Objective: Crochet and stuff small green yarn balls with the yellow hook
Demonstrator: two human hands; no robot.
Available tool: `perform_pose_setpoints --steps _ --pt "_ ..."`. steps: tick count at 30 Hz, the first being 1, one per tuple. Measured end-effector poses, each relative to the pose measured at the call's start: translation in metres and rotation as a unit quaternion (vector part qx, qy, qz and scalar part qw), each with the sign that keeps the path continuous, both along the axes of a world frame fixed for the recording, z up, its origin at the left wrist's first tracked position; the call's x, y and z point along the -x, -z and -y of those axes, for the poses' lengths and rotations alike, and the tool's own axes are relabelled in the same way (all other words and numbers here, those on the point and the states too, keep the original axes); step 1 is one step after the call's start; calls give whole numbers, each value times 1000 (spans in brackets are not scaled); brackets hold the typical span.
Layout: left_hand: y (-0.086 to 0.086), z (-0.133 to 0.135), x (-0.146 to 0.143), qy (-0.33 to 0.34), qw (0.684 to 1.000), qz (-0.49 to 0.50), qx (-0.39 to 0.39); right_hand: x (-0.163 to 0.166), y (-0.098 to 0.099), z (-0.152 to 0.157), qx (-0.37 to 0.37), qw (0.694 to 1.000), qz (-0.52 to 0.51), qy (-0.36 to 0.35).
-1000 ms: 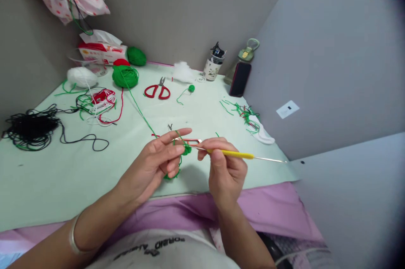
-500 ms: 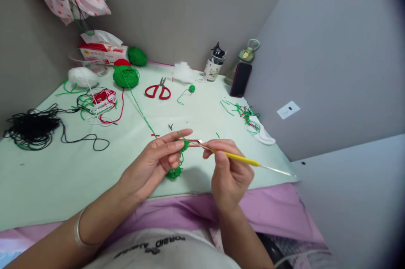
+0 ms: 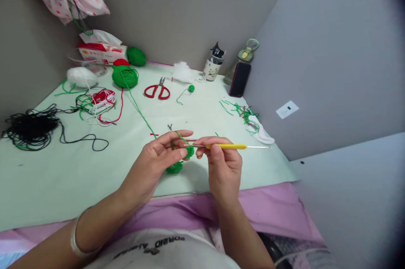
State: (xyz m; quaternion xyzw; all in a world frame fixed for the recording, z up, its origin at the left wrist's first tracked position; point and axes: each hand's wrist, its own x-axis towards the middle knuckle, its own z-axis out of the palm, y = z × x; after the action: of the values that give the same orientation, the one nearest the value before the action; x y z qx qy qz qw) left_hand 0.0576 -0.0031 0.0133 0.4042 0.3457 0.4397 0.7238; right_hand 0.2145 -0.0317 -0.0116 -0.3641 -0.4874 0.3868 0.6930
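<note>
My left hand (image 3: 155,163) pinches a small green crochet piece (image 3: 189,151), and a second green knot of it (image 3: 174,168) hangs below the fingers. A strand of green yarn (image 3: 141,111) runs over my left forefinger to a green yarn ball (image 3: 125,76) at the back left. My right hand (image 3: 221,165) is closed on a yellow-handled crochet hook (image 3: 226,146), held level, with its metal tip in the green piece. Both hands hover just above the pale green table (image 3: 63,176).
Red scissors (image 3: 157,90) lie mid-table behind a small green ball with a tail (image 3: 191,88). Black cord (image 3: 30,127), a red-white-green tangle (image 3: 98,102) and white yarn (image 3: 81,76) lie left. A tissue box (image 3: 99,52), jar (image 3: 212,68), phone (image 3: 239,79) and yarn scraps (image 3: 245,114) line the back and right.
My right hand has moved left and levelled the hook, pushing its tip into the green piece. The left fingers closed slightly round the piece.
</note>
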Motion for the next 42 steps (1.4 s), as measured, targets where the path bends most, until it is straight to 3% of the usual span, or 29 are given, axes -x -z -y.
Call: perform_pose_setpoints --steps 6,11,15,19,22,24,26,29,32,38,42 --pt "-2 1 2 8 1000 2 -10 -2 -1 2 -4 999 -19 -34" --pt "5 1 4 6 999 -21 -41 -3 -5 7 -84 988 121 39" --pt "8 3 3 -14 997 -42 -67 -4 -8 12 -176 939 281 89" --pt "4 5 -1 -42 996 -33 -71 -1 -4 14 -227 865 423 149" --pt "1 3 -2 -8 1000 25 1 1 0 14 -246 819 478 202" --pt "0 0 -1 37 993 74 81 1 0 12 -232 852 429 192" --pt "0 -2 1 59 985 104 121 1 -2 10 -185 918 313 158" --pt "-1 -2 1 52 989 104 89 3 -6 7 -112 978 144 101" --pt "-2 1 0 48 995 79 41 5 -6 5 -93 986 123 59" --pt "-2 -1 4 17 999 32 1 4 -6 12 -95 979 147 102" --pt "-2 -1 5 7 1000 12 -6 0 -7 12 -73 991 77 78"
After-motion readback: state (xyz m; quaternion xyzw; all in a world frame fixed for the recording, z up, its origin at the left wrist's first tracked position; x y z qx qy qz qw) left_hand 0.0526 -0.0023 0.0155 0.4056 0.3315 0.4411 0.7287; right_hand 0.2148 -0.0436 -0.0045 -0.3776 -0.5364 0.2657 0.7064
